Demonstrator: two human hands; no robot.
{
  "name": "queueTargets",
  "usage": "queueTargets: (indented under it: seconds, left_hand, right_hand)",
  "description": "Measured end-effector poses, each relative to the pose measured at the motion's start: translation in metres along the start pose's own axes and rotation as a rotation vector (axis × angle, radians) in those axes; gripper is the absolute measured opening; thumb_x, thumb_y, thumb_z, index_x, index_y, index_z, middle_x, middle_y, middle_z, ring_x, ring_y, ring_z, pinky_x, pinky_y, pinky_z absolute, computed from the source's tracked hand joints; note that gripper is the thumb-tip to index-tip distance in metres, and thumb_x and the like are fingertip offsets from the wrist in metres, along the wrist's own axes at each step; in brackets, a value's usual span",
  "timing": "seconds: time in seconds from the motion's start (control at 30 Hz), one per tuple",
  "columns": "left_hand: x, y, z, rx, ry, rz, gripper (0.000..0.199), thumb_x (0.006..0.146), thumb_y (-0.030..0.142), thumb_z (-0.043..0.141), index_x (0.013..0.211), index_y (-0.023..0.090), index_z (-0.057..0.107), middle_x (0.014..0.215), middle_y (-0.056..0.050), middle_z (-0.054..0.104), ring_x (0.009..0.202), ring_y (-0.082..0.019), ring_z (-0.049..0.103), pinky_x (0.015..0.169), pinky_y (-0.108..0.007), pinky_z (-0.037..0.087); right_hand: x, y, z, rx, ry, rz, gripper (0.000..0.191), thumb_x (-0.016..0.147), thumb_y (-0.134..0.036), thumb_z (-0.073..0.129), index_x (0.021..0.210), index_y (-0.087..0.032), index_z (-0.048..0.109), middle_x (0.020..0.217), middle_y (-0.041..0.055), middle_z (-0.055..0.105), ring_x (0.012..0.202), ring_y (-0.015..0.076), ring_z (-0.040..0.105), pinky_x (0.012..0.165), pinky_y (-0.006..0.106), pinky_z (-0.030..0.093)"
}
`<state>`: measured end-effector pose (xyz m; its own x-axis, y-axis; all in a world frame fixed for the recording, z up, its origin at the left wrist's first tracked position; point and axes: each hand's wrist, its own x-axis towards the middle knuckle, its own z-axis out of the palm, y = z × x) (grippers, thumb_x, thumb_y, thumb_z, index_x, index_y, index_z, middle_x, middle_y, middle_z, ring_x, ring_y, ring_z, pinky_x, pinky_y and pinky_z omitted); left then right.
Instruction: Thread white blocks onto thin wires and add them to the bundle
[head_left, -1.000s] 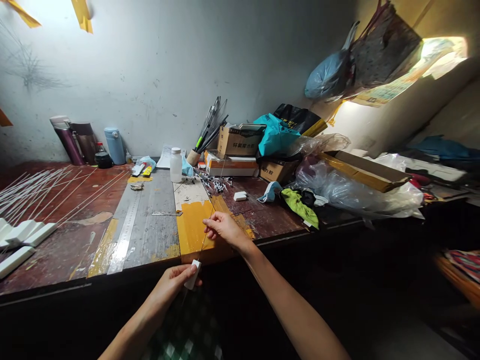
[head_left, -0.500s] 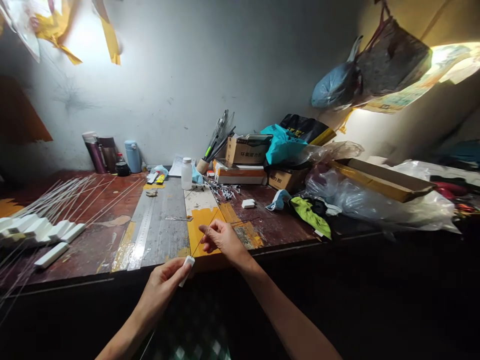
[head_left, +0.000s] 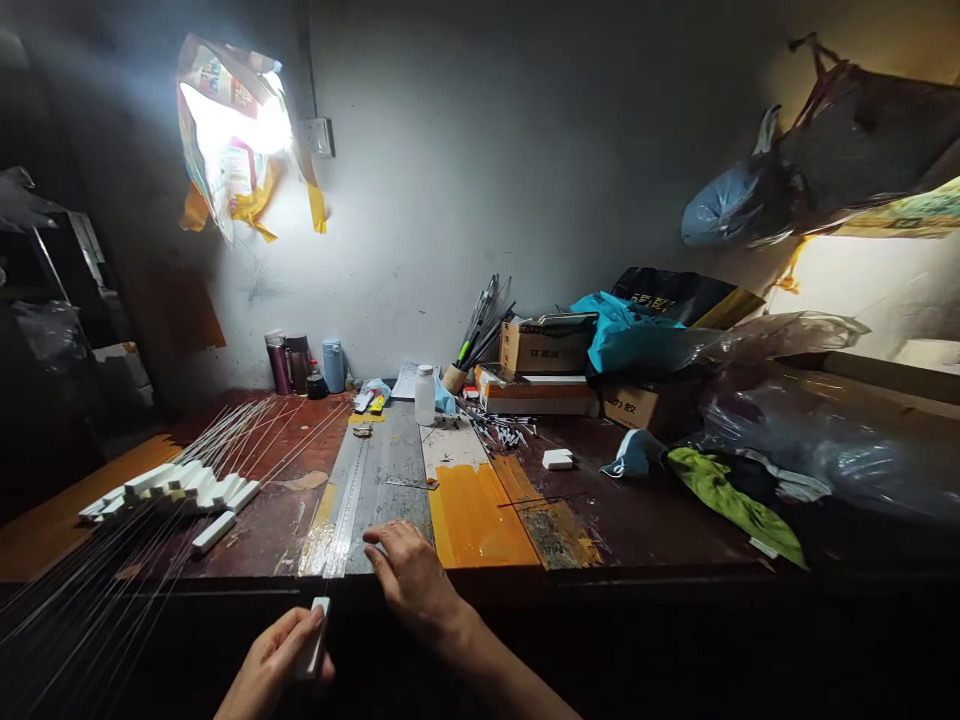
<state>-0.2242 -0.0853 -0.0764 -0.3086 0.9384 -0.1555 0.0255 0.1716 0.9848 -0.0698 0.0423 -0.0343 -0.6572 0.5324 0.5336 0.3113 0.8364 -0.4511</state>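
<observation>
My left hand (head_left: 279, 655) is closed round a small white block (head_left: 315, 640), below the front edge of the table. A thin dark line, like a wire, rises from the block's top end toward the steel ruler (head_left: 347, 515). My right hand (head_left: 414, 572) hovers at the table edge beside the ruler, its fingers bent and the thumb apart from them. I see nothing between them. To the left lies a pile of similar white blocks (head_left: 199, 485) with long thin wires (head_left: 238, 430) sticking out at both sides. One more white block (head_left: 214, 533) lies in front of the pile.
A plastic bottle (head_left: 424, 395) stands at the back, near scattered small black and white pieces (head_left: 506, 432). Yellow tape (head_left: 472, 515) covers part of the table. Cardboard boxes (head_left: 540, 395), a green cloth (head_left: 739, 505) and plastic bags (head_left: 847, 440) occupy the right side.
My view has turned left. Both hands have moved left, the left one lower with the white block. The right hand's fingers, earlier close together at the thin wire, are now apart.
</observation>
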Motion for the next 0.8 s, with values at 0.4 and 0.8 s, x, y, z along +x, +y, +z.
queueTargets:
  seconds: [0.4, 0.8]
  left_hand:
    - [0.013, -0.010, -0.001, -0.090, 0.033, -0.025, 0.052, 0.072, 0.065, 0.059, 0.054, 0.017, 0.062, 0.050, -0.003, 0.064, 0.048, -0.015, 0.049, 0.052, -0.026, 0.036]
    - [0.026, 0.004, -0.007, -0.101, -0.007, -0.039, 0.047, 0.068, 0.064, 0.065, 0.067, 0.017, 0.061, 0.057, -0.003, 0.069, 0.052, -0.014, 0.053, 0.055, -0.025, 0.037]
  right_hand:
    - [0.038, 0.004, 0.033, -0.103, -0.142, -0.105, 0.024, 0.089, -0.014, 0.053, 0.111, -0.018, 0.062, 0.117, 0.0066, 0.065, 0.110, 0.0212, 0.057, 0.097, 0.033, 0.043]
    - [0.035, 0.007, 0.028, -0.141, -0.174, -0.188, 0.026, 0.092, -0.016, 0.051, 0.117, -0.021, 0.060, 0.128, 0.0098, 0.058, 0.114, 0.0215, 0.054, 0.096, 0.035, 0.043]
